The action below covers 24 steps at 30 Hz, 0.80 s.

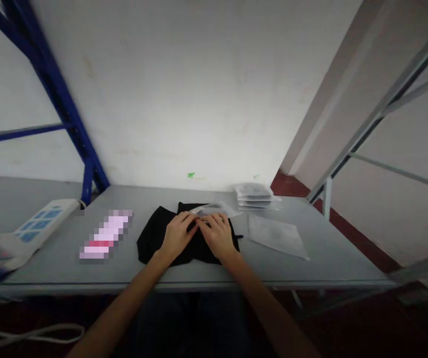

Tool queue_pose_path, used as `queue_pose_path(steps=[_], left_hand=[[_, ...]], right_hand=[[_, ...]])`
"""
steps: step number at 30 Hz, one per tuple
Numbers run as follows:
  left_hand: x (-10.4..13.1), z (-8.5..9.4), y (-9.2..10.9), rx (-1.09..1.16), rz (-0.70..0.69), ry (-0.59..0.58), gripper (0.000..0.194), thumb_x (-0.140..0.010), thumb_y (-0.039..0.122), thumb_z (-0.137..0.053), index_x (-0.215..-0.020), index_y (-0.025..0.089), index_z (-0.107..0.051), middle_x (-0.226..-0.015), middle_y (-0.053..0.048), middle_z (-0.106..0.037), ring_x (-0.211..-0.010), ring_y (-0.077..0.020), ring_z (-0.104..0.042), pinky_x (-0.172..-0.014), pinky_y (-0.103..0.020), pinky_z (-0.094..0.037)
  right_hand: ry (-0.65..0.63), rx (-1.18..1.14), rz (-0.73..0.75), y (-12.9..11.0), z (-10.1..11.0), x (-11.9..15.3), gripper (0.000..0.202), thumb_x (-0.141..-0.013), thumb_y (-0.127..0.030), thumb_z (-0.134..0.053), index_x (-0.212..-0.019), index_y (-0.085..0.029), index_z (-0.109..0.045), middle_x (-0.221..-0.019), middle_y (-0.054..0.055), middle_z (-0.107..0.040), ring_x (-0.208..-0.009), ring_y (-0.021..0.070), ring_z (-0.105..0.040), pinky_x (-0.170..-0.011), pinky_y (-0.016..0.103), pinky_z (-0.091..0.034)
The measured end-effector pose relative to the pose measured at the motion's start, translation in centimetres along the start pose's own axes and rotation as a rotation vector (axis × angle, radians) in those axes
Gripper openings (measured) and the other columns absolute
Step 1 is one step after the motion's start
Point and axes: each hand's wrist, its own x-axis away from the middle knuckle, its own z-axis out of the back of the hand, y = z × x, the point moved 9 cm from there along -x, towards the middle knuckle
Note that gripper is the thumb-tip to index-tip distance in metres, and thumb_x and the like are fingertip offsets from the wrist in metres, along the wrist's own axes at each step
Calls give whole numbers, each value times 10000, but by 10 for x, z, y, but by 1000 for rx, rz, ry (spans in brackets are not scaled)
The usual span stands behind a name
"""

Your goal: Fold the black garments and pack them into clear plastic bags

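Note:
A black cloth item (154, 233) lies spread on the grey table, below both hands. My left hand (179, 231) and my right hand (215, 232) meet over its middle, fingers bent and fingertips close together. They are at the near edge of a clear plastic bag (219, 208) that rests on the upper part of the cloth. The fingertips look pinched, but what is between them is too small to make out. A short black strip sticks out from the cloth's right side.
Stacked clear bags (254, 194) sit at the table's back right, with a flat translucent bag (277, 234) nearer. At left are a pixelated pink-white item (105, 233) and a white box with blue squares (40, 223). Metal frames (59, 94) rise at both sides.

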Motion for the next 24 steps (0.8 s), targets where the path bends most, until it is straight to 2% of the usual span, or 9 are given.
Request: queue_pose_path(steps=[2, 6, 10, 16, 21, 24], left_hand=[[8, 1, 0, -14, -43, -28, 214, -1018, 255, -552, -1196, 235, -669, -1109, -67, -694, -1013, -216, -691, -911, -354, -588], [19, 8, 3, -71, -102, -48, 249, -1012, 219, -547, -1227, 233, -672, -1161, -80, -688, -1057, -216, -684, -899, -341, -598], [19, 11, 14, -191, -161, -75, 229, -992, 196, -575, -1181, 215, -703, -1175, -99, -700, -1053, -243, -672, -866, -367, -604], [18, 6, 22, -255, -228, -99, 220, -1004, 274, -599, -1174, 201, -717, -1170, -112, -727, -1046, -252, -672, -856, -379, -596], [18, 0, 18, -284, -266, -127, 257, -977, 133, -578, -1174, 199, -727, -1137, -103, -760, -1014, -246, -684, -825, -372, -594], [17, 0, 15, -239, -256, -137, 299, -976, 115, -556, -1219, 181, -716, -1157, -108, -766, -1032, -236, -698, -845, -365, -611]], right_hand=[[-25, -27, 13, -10, -7, 6, 192, -1028, -168, -600, -1135, -246, -739, -1024, 47, -749, -950, 207, -604, -924, 369, -409], [-71, -67, 81, -12, -13, 11, 129, -1030, -206, -619, -1086, -236, -731, -979, 40, -743, -923, 204, -614, -849, 352, -423], [-48, -86, 85, -9, -7, 13, 119, -1030, -215, -626, -1019, -249, -740, -987, 33, -749, -907, 196, -627, -825, 345, -423], [29, -115, 27, -5, 0, 13, 125, -1027, -193, -628, -1007, -242, -742, -988, 28, -756, -893, 184, -648, -803, 342, -429], [50, -144, 19, -5, 2, 14, 115, -1028, -264, -648, -970, -239, -744, -972, 20, -764, -891, 186, -642, -787, 340, -428], [52, -124, 24, -3, 4, 14, 116, -1031, -245, -641, -986, -242, -747, -985, 18, -767, -905, 188, -635, -792, 342, -418]])
